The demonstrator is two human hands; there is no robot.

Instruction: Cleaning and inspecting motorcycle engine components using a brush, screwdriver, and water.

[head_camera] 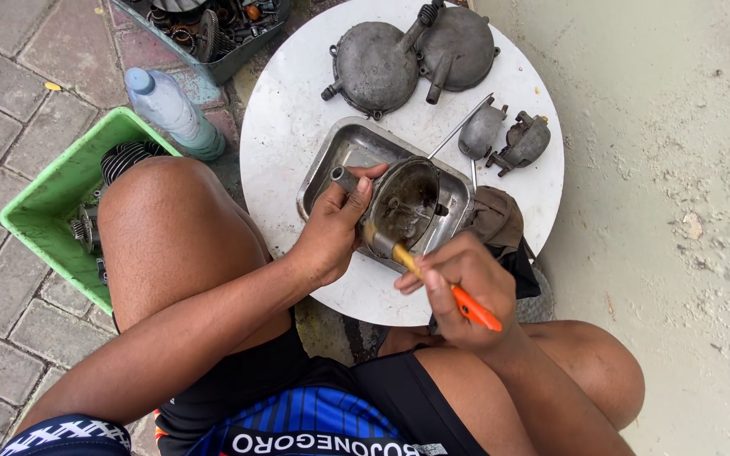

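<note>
My left hand (331, 228) grips a grey metal engine cover (403, 203) by its stub, tilting it over a metal tray (344, 152) on a round white table (297, 118). My right hand (466, 283) holds a paintbrush with an orange handle (474, 308); its bristles touch the cover's lower rim. The cover's hollow inside faces me and looks oily.
Two round grey engine covers (373, 63) (458, 46) lie at the table's far side, two smaller metal parts (483, 131) (523, 142) at right. A brown rag (496, 219) lies by the tray. A plastic bottle (170, 110), a green bin (52, 203) and a parts crate (204, 29) stand left.
</note>
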